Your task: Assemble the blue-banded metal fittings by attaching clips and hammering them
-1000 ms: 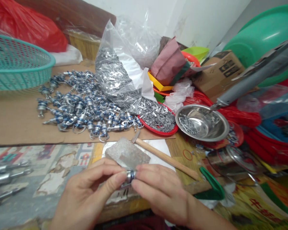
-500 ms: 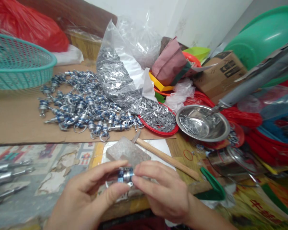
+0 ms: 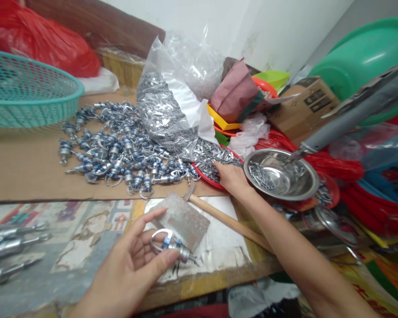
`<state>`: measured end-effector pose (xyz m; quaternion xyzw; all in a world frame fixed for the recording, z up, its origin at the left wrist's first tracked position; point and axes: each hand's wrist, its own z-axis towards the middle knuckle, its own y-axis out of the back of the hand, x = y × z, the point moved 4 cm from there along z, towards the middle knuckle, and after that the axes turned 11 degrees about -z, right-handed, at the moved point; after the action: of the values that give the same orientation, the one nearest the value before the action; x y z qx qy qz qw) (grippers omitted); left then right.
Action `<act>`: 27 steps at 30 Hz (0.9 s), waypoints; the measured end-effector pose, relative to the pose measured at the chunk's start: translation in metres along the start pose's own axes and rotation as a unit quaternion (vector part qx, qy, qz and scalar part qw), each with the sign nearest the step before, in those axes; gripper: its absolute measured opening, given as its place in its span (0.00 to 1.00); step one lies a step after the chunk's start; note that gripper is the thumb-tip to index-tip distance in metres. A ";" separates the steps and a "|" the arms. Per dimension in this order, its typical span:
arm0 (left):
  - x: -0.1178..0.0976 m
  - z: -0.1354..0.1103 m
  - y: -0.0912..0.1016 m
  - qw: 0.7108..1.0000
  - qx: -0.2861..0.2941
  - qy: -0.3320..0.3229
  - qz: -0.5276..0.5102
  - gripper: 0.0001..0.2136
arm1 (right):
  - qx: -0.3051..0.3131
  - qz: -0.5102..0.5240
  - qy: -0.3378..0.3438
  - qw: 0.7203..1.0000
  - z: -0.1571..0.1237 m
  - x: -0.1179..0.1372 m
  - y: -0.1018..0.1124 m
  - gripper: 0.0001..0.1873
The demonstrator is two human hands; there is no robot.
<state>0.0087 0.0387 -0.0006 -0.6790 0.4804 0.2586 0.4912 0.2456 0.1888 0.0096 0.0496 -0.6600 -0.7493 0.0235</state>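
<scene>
My left hand [image 3: 142, 251] holds a small silver fitting with blue rings [image 3: 182, 252] between thumb and fingers. A curved silver arm stands out from its upper left, and a thin looped end points right. My right hand [image 3: 232, 177] reaches to a red plate [image 3: 207, 179] heaped with small flat metal clips [image 3: 207, 154]. Its fingertips touch the heap; whether they pinch a clip is hidden. Below the held fitting lies a grey metal block [image 3: 185, 221] on white paper. A hammer with a wooden handle [image 3: 228, 218] lies beside the block, its handle partly behind my right forearm.
Many similar blue-and-silver fittings [image 3: 119, 150] lie piled on cardboard [image 3: 26, 172]. Behind the plate stands a clear bag of clips [image 3: 166, 110]. A steel bowl [image 3: 298, 190] with metal pins sits right of the plate. A teal basket [image 3: 36, 110] is at left.
My right hand has let go of the fitting and moved up and right to the red plate. My left hand keeps the fitting, now tilted with its arm showing.
</scene>
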 end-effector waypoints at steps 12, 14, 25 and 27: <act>0.004 0.008 0.007 0.999 -0.004 0.042 -0.021 0.37 | -0.027 0.178 0.055 0.982 -0.054 0.040 0.039 0.07; 0.005 0.008 0.007 0.999 0.003 0.044 -0.030 0.36 | -0.061 0.286 0.145 0.945 -0.080 0.072 0.048 0.06; 0.010 0.010 0.007 0.996 0.031 0.017 -0.077 0.35 | -0.017 0.271 0.327 0.905 -0.107 0.106 0.053 0.11; 0.010 0.010 0.007 0.997 0.024 0.014 -0.073 0.35 | 0.032 0.258 0.321 0.911 -0.105 0.104 0.054 0.08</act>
<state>0.0078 0.0431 -0.0153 -0.7037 0.4425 0.2008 0.5184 0.1512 0.0681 0.0458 0.1163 -0.6306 -0.6389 0.4249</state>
